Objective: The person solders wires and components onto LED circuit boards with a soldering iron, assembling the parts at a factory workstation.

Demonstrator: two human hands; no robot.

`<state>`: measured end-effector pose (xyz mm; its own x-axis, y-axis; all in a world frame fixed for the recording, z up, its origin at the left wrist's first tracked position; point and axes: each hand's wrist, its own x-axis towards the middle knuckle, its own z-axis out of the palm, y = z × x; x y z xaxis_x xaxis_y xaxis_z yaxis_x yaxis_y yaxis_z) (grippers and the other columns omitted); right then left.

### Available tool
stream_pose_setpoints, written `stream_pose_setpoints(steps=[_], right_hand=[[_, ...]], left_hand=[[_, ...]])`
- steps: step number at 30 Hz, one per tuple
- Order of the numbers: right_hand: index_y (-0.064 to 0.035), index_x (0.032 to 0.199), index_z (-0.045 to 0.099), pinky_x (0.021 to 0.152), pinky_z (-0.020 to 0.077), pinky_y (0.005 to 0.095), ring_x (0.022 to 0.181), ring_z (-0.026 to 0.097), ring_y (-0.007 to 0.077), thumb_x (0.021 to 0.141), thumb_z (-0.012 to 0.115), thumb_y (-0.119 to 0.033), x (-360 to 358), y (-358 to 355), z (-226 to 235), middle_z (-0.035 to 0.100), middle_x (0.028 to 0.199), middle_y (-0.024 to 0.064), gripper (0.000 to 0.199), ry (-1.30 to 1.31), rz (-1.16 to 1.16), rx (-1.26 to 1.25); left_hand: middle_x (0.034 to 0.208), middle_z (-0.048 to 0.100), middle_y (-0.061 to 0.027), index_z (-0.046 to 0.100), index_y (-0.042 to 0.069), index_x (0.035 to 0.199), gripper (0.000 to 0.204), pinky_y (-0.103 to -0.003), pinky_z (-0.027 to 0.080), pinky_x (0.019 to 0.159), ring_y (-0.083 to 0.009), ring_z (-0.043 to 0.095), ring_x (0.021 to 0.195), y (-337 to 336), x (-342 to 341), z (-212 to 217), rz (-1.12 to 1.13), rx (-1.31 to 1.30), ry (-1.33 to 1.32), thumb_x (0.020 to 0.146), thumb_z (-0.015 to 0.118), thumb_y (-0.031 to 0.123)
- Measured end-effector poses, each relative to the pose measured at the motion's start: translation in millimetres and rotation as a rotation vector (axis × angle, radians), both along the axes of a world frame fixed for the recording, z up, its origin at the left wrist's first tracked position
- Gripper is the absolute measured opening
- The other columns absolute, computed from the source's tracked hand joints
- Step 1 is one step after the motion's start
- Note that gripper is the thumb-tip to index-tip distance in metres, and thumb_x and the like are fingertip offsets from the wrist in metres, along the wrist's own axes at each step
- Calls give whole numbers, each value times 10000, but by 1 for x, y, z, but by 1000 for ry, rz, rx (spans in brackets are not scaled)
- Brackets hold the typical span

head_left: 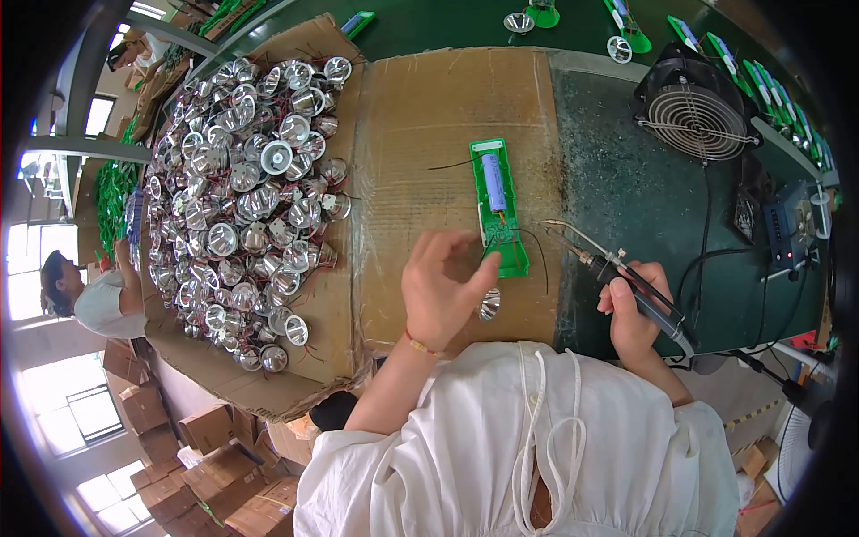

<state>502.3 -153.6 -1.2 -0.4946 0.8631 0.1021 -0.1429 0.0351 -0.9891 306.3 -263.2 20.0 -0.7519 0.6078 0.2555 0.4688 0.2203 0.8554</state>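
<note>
A green plastic housing [512, 261] lies on the cardboard sheet in front of me, with a purple cylindrical battery [494, 182] and a small circuit board [503, 234] inside. Thin dark wires stick out to both sides. Over the housing's lower left edge is my left hand [438, 285], thumb and forefinger apart; nothing shows between them. Just below the housing sits a silver reflector cup [489, 304], partly behind my thumb. My right hand [633, 309] grips a soldering iron [640, 300] with a thin feed tube; its tip points left, a little apart from the housing.
A large carton [344, 345] full of silver reflector cups [259, 201] stands at left. A round-grilled fan [698, 121] and a blue control box [787, 224] with cables are at right. Further green housings [771, 89] line the back right. Two people work at far left.
</note>
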Motion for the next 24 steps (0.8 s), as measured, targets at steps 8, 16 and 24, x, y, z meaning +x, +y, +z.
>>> stream_pose_setpoints(steps=[8, 16, 24], right_hand=[[7, 873, 468, 460, 426, 214, 517, 518, 100, 818, 586, -46, 3, 4, -1, 541, 694, 93, 140, -13, -43, -8], [7, 871, 467, 474, 430, 212, 535, 523, 100, 817, 588, -43, 2, 9, -6, 539, 709, 89, 141, -43, -26, -54], [6, 867, 468, 469, 430, 211, 529, 521, 98, 808, 580, -26, -1, 9, -12, 540, 699, 87, 130, -58, -53, -97]], left_hand=[[712, 595, -97, 659, 90, 789, 122, -370, 454, 612, -282, 575, 681, -14, -52, 11, -216, -489, 293, 695, 604, 146], [822, 614, -55, 642, 56, 865, 375, -388, 409, 717, -248, 566, 804, -4, -23, 0, -76, -484, 502, 621, 719, 330], [743, 582, -47, 642, 57, 793, 307, -376, 387, 720, -229, 542, 755, -5, -28, -8, -116, -455, 472, 630, 718, 306]])
